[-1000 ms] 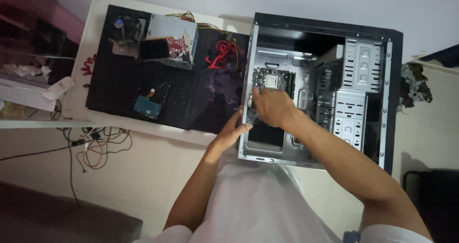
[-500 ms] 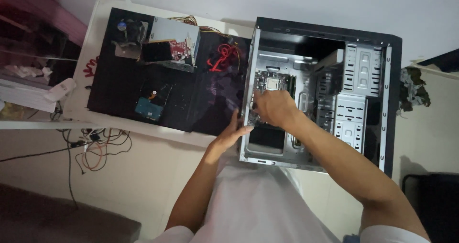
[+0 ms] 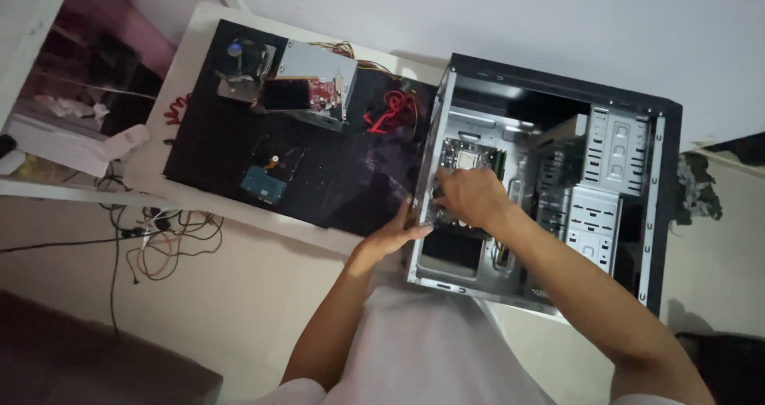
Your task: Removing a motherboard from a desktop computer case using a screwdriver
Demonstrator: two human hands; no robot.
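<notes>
Now both your hands are at one open black computer case (image 3: 661,206) lying on the worktop (image 3: 195,34): your right hand (image 3: 470,198), fingers curled, covers its single green motherboard (image 3: 466,156); your left hand (image 3: 394,233), fingers spread, touches the case's edge.

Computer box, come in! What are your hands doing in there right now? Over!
Right hand inside the open computer case, on the motherboard. Left hand steadies the case's near edge. Grip unclear. Loose parts lie apart on the black mat.
</notes>
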